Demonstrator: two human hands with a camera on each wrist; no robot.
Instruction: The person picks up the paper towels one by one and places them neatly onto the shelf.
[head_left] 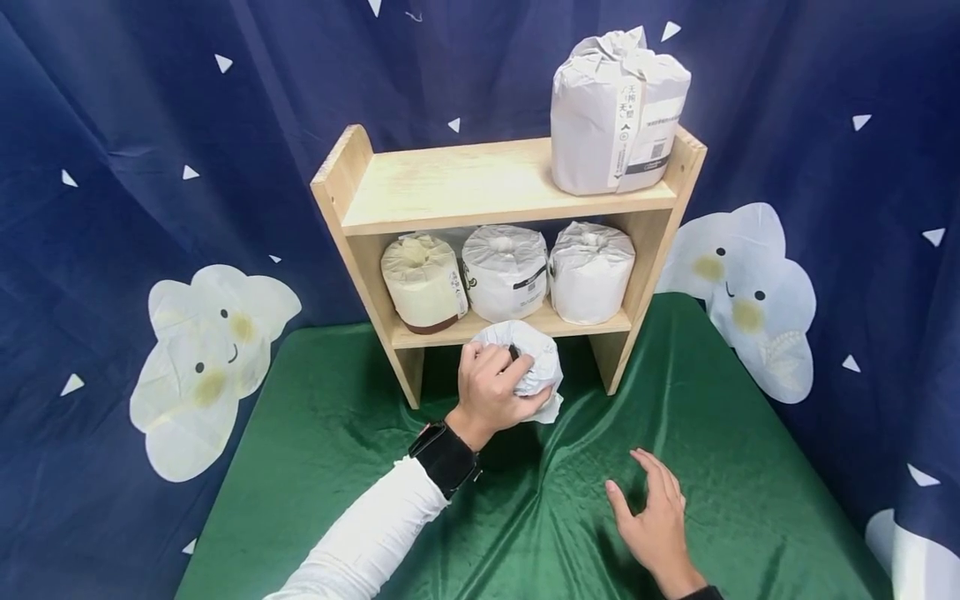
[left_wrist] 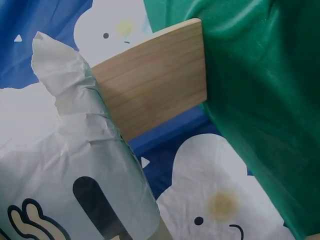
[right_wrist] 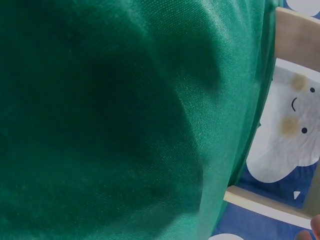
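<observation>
In the head view my left hand [head_left: 491,387] grips a white paper-wrapped toilet roll [head_left: 542,354] in front of the shelf's lower board. The left wrist view shows the wrapper of this roll [left_wrist: 65,145] up close, with a dark bar and a rabbit-ear shape printed on it. My right hand [head_left: 654,521] hovers over the green cloth [head_left: 337,492], thumb and fingers spread and holding nothing. Only a bit of its fingertips [right_wrist: 305,235] shows in the bottom right corner of the right wrist view.
A two-tier wooden shelf [head_left: 465,187] stands behind the hands. On its lower board sit a cream roll [head_left: 423,283] and two white rolls [head_left: 506,275], [head_left: 592,275] side by side. A larger wrapped roll [head_left: 618,117] stands at the top right. Blue curtain [head_left: 97,208] surrounds the table.
</observation>
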